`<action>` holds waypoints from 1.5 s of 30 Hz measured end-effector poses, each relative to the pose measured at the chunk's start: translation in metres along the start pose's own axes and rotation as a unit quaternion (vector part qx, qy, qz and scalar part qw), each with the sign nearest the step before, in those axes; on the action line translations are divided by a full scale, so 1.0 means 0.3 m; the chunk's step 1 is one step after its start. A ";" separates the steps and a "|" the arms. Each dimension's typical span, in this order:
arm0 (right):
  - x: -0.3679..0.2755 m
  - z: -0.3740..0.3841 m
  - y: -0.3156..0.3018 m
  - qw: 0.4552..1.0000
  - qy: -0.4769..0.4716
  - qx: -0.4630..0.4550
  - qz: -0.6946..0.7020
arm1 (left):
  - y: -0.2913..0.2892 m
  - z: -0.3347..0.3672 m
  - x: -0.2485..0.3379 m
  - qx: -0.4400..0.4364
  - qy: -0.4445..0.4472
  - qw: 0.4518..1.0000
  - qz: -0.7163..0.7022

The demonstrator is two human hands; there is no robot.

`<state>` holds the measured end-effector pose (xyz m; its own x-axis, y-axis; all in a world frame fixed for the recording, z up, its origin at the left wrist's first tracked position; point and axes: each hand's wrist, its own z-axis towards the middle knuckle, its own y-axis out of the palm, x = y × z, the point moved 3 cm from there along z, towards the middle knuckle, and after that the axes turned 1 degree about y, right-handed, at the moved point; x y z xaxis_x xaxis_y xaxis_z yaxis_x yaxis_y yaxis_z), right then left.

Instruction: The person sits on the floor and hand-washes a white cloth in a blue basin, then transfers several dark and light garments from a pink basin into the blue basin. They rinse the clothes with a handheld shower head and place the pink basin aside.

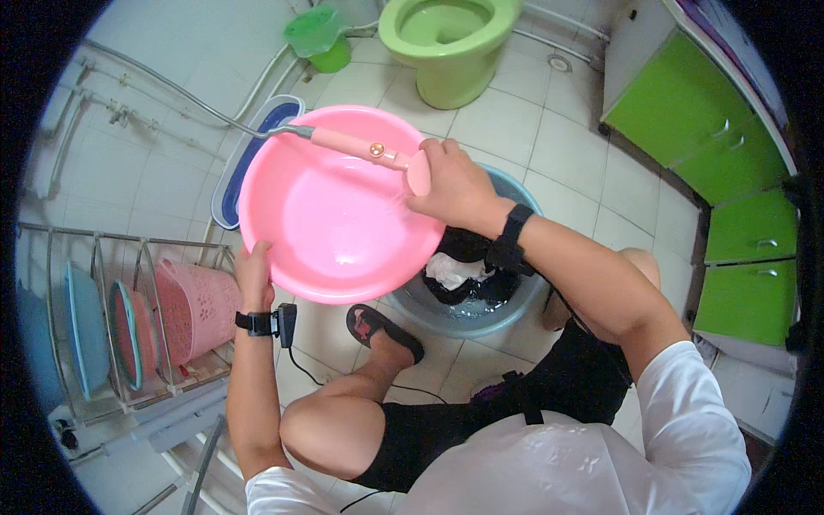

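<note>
A big pink basin (343, 290) hangs in front of me, partly over a grey-blue tub. My left hand (255, 270) grips its near left rim. Over its far side lies a pink shower head (356, 148) on a silver hose (172, 83). The fingers of my right hand (462, 189) close around the shower head's round end, at the basin's right rim. Whether that hand also touches the rim, I cannot tell. Below, the grey-blue tub (463, 326) contains black clothes (470, 292), a white cloth (455, 271) and some water.
Behind the pink basin, a blue and white tub (243, 172) leans near the wall. On the left a metal rack (133, 245) carries several basins and a pink basket (199, 313). A green toilet (455, 69), a green bin (330, 56) and green cabinets (678, 112) line the tiled room.
</note>
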<state>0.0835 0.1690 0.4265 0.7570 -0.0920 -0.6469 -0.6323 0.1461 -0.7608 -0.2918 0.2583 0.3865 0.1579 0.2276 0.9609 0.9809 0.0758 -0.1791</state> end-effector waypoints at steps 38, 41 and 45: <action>-0.096 0.189 1.183 0.983 0.084 -0.156 -0.052 | -0.166 0.456 -0.880 0.214 0.194 0.860 0.420; -0.094 0.180 1.199 0.987 0.068 -0.136 -0.045 | 0.024 0.430 -0.844 -0.053 -0.251 0.947 -0.191; -0.081 0.169 1.202 0.991 0.048 -0.125 -0.023 | 0.148 0.448 -0.772 -0.052 -0.238 0.956 -0.162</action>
<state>-0.1545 0.2738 0.1706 0.7744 -0.1876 -0.6043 -0.6276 -0.1070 -0.7711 -0.3000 0.3394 0.1277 -0.2022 0.6259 0.7532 0.9793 0.1253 0.1588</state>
